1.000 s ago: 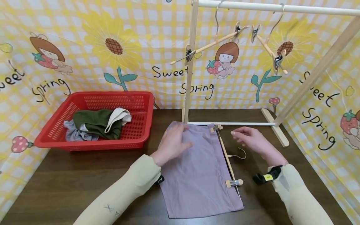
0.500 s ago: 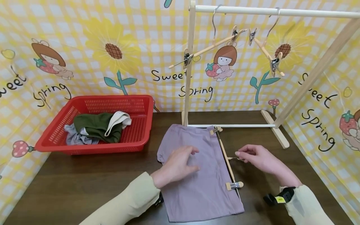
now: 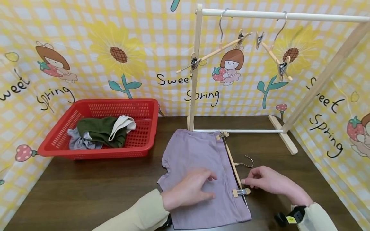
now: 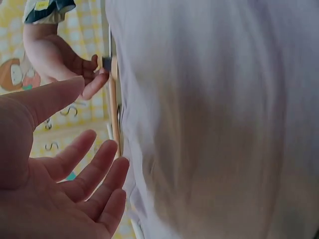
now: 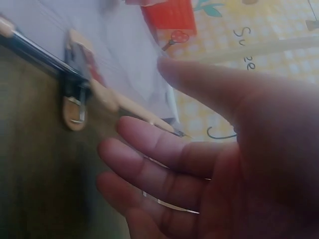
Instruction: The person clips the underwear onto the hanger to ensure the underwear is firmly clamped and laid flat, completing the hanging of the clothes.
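Observation:
Lavender shorts [image 3: 199,154] lie flat on the table, their waistband along a wooden clip hanger [image 3: 232,160]. A far clip [image 3: 222,135] and a near clip [image 3: 241,192] sit at that waistband edge. My left hand [image 3: 190,187] is over the shorts, thumb and fingers spread; contact with the cloth cannot be told. Beside the hanger's bar, close to the near clip, is my right hand [image 3: 270,181], its fingers loosely bent. In the right wrist view, nothing lies between the thumb and fingers [image 5: 164,149]. The hanger's metal hook [image 3: 249,161] points right.
A red basket [image 3: 147,141] at the left holds a dark green garment [image 3: 98,128], a grey cloth and a white band. Behind the shorts stands a rack [image 3: 195,96] with two more clip hangers [image 3: 228,46] on its white rail. A patterned cloth covers the walls.
My left hand has moved from the far end of the shorts toward the near side. My right hand has come nearer too, passing the hook to the near clip. The shorts' left edge is now uncovered.

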The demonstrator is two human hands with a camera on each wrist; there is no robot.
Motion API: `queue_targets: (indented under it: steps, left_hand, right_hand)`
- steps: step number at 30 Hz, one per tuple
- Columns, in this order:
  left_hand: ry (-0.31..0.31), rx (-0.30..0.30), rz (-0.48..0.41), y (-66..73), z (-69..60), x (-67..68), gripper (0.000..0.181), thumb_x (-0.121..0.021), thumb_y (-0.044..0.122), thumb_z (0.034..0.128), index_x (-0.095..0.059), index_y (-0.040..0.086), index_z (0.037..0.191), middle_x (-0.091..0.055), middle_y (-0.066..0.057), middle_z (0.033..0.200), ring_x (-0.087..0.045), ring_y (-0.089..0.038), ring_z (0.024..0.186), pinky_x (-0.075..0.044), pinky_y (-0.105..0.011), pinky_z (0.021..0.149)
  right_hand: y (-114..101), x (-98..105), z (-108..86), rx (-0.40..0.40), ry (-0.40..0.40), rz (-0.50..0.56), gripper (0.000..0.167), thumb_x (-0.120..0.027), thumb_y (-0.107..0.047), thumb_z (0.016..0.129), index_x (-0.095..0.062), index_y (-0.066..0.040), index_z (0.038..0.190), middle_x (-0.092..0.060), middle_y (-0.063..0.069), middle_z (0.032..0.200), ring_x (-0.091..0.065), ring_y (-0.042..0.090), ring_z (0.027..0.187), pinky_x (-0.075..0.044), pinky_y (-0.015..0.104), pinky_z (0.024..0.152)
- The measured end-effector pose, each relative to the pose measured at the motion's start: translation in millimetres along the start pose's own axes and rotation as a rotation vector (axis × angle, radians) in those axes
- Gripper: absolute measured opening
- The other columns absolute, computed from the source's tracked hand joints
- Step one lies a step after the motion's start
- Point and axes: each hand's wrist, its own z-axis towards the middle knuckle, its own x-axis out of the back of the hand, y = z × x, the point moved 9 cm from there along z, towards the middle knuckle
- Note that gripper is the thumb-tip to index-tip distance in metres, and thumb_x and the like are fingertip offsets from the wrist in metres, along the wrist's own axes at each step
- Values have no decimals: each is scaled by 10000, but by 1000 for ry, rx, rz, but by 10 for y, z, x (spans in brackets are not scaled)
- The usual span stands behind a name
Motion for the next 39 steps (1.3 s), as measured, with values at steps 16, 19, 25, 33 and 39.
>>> queue_targets:
  steps: [16,19,25,33,39]
  left_hand:
    - [-250,-355,168,674,16,-619,301,-844,356,829,-659,237,1035,-559,171,983,-488,75,849,-356,-56,769]
    - [-279,-401,203,782,30,-674,309,-844,317,831,-640,225,1044,-544,161,998,-481,74,832,-367,-53,760]
    - [-278,-385,245,838,108,-747,334,-851,306,821,-632,217,1056,-530,152,971,-480,54,792,-376,-65,736]
    - [-278,-322,307,821,177,-865,485,-861,367,805,-628,223,1206,-534,135,1013,-529,36,866,-408,-90,791]
    - [-272,-289,327,837,200,-894,446,-859,379,812,-620,243,1163,-510,131,950,-489,27,776,-401,-102,689]
  right_hand:
    - [6,-225,-90,96,-63,79,249,-710,-214,956,-653,-106,739,-562,-84,635,-477,35,555,-380,231,499]
    - [23,-192,-111,93,-53,97,245,-692,-204,969,-644,-100,752,-579,-65,650,-518,58,583,-404,234,517]
    - [92,-138,-144,53,-50,175,216,-699,-184,967,-621,-63,807,-625,-3,685,-613,154,639,-478,264,546]
    - [214,-117,-147,-10,-42,233,179,-760,-157,904,-687,2,942,-601,-13,681,-549,97,597,-437,232,526]
    - [314,-132,-181,-80,-31,228,191,-723,-193,922,-640,-50,827,-620,29,644,-591,141,582,-447,257,498]
